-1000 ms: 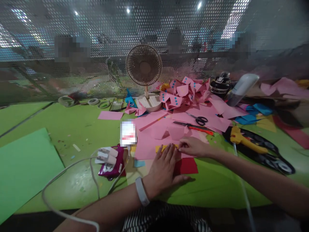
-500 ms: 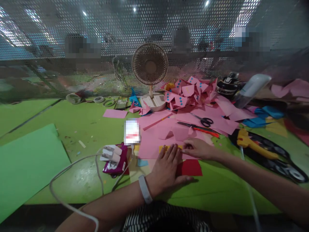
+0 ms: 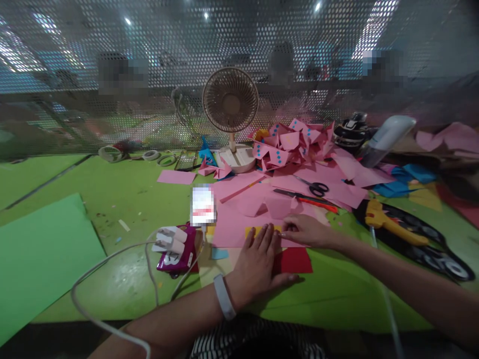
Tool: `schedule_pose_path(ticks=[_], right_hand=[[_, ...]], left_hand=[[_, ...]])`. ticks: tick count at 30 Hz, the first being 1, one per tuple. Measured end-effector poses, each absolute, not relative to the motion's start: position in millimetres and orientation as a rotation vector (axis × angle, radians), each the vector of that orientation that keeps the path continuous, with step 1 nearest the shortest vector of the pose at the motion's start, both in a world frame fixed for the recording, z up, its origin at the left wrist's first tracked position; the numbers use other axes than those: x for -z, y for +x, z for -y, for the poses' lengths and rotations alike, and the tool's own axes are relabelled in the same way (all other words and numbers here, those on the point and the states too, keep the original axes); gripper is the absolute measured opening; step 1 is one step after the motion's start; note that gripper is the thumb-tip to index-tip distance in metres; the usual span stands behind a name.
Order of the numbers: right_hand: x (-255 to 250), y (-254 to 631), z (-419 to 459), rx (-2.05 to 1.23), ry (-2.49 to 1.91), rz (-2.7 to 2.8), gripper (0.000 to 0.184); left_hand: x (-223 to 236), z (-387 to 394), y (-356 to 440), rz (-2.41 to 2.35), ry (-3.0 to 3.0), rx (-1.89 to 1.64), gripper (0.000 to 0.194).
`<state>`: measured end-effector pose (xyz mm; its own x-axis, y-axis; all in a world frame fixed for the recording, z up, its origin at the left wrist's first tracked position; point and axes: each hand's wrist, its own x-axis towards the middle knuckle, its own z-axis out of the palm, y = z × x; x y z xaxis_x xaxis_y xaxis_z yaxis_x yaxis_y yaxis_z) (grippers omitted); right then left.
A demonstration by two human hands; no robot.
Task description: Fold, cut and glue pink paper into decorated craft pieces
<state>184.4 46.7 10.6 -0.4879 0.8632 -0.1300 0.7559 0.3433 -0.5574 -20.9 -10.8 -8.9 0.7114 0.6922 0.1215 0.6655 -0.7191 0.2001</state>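
Note:
My left hand lies flat, fingers stretched, over a strip of yellow paper on a pink sheet. Most of the strip is hidden under those fingers. Just right of them, my right hand is closed, its thumb and fingertips together by the strip's right end. Whatever sits in that pinch is too small to make out. A red piece of paper lies partly beneath the left hand. Folded pink paper rests beyond both hands.
Scissors and a cutter with an orange handle lie beyond my right hand. A yellow glue gun is at right. Behind stand a fan and piled pink paper shapes. Left are a phone and a charger cable.
The view has shifted slightly, so the whole scene sits a little further right than a second ago. Both hands keep nearly the same place on the paper.

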Motion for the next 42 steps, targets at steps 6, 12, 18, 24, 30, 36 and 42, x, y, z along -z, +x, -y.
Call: schedule_pose_path(ticks=[6,12,18,24,30,36,42], right_hand=[[-11,185,-47,-0.878,-1.473,2.418,0.024],[-11,195,-43,-0.82,-1.482,2.405,0.028],[-9,223,-38,-0.727,-1.565,2.391,0.03],[-23,220,-12,-0.272,-1.661,2.309,0.033],[-4,185,19,0.074,-1.306,2.643,0.065],[4,181,13,0.153,-1.259,2.792,0.073],[4,197,15,0.332,-1.354,2.756,0.074]], left_hand=[[5,11,-21,-1.128,2.77,-0.232,0.091],[6,11,-21,-1.13,2.762,-0.227,0.088],[9,9,-21,-1.124,2.78,-0.228,0.085],[12,8,-21,-1.127,2.81,-0.222,0.084],[7,8,-21,-1.123,2.834,-0.207,0.082],[7,7,-20,-1.117,2.849,-0.234,0.079],[6,9,-27,-1.128,2.855,-0.185,0.082]])
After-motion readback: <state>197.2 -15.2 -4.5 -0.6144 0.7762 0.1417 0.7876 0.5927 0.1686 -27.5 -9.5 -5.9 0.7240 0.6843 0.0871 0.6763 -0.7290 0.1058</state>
